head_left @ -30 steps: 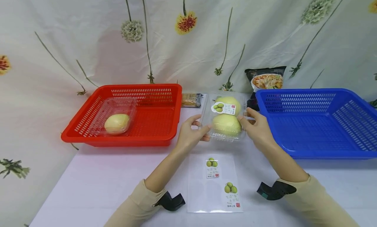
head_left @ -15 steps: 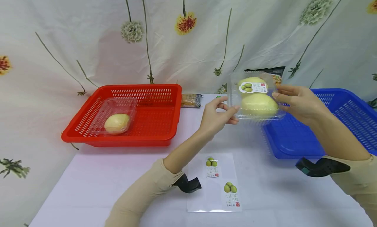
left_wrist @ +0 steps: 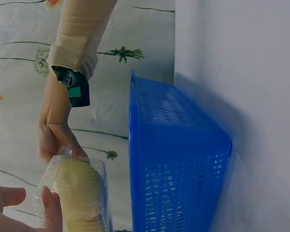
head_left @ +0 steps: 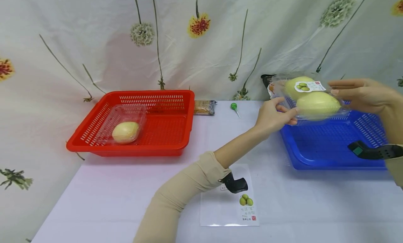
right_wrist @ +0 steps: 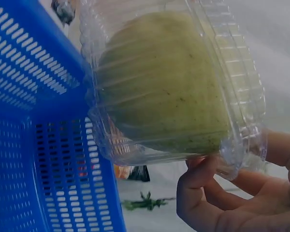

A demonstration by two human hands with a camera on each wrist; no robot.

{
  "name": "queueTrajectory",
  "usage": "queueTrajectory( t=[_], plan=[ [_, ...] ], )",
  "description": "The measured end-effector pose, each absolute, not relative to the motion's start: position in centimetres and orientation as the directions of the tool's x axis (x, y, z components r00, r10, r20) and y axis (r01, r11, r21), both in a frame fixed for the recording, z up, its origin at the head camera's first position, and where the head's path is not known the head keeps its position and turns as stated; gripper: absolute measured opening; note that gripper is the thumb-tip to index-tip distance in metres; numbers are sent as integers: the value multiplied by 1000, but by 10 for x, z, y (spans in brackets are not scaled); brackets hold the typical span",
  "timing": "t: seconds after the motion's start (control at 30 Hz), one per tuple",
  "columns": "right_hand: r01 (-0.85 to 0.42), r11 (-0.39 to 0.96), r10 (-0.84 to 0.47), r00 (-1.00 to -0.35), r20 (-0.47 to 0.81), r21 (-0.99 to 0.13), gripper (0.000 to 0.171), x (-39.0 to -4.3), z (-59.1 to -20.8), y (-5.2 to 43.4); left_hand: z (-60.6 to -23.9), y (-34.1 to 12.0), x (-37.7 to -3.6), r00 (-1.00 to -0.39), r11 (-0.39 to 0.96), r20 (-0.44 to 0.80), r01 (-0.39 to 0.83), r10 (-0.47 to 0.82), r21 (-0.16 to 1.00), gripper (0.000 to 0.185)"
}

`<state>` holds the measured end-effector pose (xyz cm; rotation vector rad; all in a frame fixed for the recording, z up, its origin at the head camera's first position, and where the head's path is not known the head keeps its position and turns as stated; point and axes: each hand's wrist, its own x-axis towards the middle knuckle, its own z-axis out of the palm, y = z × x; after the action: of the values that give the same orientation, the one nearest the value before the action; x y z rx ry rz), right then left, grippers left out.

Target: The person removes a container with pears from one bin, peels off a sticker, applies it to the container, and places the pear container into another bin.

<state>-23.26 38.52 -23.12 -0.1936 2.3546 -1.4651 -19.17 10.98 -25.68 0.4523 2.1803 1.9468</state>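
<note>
A clear plastic clamshell box [head_left: 283,82] with two pale yellow-green melons [head_left: 318,103] inside hangs over the blue basket [head_left: 333,145], tilted a little. A white label [head_left: 310,86] with green fruit printed on it sticks to the lid. My left hand [head_left: 274,115] grips the box at its near left edge. On the opposite side my right hand [head_left: 365,92] pinches the edge between thumb and fingers, as the right wrist view shows closely. In the left wrist view, the box stands above the basket's rim level, beside its perforated wall.
At left, a red basket [head_left: 167,131] holds another clear box [head_left: 107,127] with one yellow melon. A label sheet [head_left: 220,215] lies on the front table, partly under my left sleeve. Along the back are a brown packet [head_left: 204,107], a green lollipop [head_left: 233,106] and a dark food bag [head_left: 267,81].
Both hands have carried the clamshell box from the middle of the table rightward to above the blue basket. The lollipop, earlier covered by the box, shows now. The red basket has stayed put.
</note>
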Motion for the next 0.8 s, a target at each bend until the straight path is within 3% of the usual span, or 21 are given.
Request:
queueTrajectory(
  t=[0.27,0.5,0.67,0.8],
  plan=[
    [23,662,-232,-944,-234,-749,68,-236,-244,416,-265,137,-196,-914,282,11,136,405,950,57],
    [16,649,-309,-908,-283,-761,66,-237,-259,433,-276,145,-197,-911,306,-78,54,406,951,57],
    [6,602,-361,-890,-278,-799,43,-242,-268,443,-280,149,-201,-904,299,-154,-31,398,954,55],
    [18,610,-390,-864,-319,-793,56,-245,-271,446,-282,152,-206,-865,249,-243,-143,439,958,54]
  ],
)
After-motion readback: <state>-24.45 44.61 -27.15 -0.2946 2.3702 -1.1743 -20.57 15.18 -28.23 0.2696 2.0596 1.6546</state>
